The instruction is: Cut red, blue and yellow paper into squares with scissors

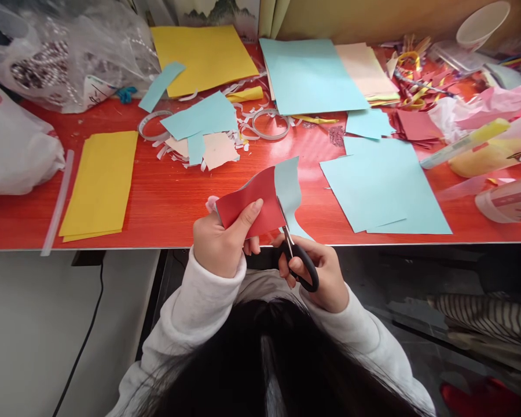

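Note:
My left hand (221, 240) is closed on a red paper piece (247, 200) laid over a light blue paper sheet (289, 182), thumb on top and fingers beneath. Black-handled scissors (307, 266) are in my right hand (327, 278), with fingers through the loops. Their blades point away from me and lie along the right edge of the red piece, at the blue paper. A strip of the blue paper curls off to the right of the blades. Both hands are at the front edge of the red table (173, 202).
Yellow paper strips (99, 182) lie stacked at the left. Blue sheets (382, 185) lie at the right, and a blue stack (312, 75) stands behind. Paper scraps (220, 149) and a tape ring (271, 124) lie mid-table. Plastic bags (17, 139) fill the left side.

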Demonstrator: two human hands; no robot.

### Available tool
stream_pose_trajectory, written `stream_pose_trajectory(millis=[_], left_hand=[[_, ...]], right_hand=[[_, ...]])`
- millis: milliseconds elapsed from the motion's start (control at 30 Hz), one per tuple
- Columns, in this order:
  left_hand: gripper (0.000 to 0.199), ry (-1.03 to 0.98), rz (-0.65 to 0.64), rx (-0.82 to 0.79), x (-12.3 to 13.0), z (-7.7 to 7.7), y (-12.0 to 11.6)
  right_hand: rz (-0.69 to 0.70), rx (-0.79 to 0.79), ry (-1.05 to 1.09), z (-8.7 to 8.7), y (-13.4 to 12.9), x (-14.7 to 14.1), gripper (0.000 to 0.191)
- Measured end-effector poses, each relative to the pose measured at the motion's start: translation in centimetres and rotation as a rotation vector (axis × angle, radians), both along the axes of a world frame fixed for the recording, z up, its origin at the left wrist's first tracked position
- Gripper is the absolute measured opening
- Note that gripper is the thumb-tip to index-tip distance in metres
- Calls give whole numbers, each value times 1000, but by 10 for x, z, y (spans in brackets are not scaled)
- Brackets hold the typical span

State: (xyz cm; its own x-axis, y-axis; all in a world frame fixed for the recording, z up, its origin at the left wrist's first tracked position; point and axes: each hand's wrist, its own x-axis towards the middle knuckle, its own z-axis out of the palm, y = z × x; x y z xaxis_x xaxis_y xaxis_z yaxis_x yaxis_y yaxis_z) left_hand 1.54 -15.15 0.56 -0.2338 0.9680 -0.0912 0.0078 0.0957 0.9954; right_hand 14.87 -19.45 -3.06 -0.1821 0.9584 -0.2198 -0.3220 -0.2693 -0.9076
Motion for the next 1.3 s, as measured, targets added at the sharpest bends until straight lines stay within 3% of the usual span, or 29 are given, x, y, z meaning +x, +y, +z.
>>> stream_pose_trajectory(millis=[433,1300], left_hand=[[39,-14,-17,-16,4,0,-2],[39,-124,-178,-143,0,-6,0]], right_hand=[[-24,-9,-12,2,2,2,39],[-33,-50,-35,2,10,6,43]])
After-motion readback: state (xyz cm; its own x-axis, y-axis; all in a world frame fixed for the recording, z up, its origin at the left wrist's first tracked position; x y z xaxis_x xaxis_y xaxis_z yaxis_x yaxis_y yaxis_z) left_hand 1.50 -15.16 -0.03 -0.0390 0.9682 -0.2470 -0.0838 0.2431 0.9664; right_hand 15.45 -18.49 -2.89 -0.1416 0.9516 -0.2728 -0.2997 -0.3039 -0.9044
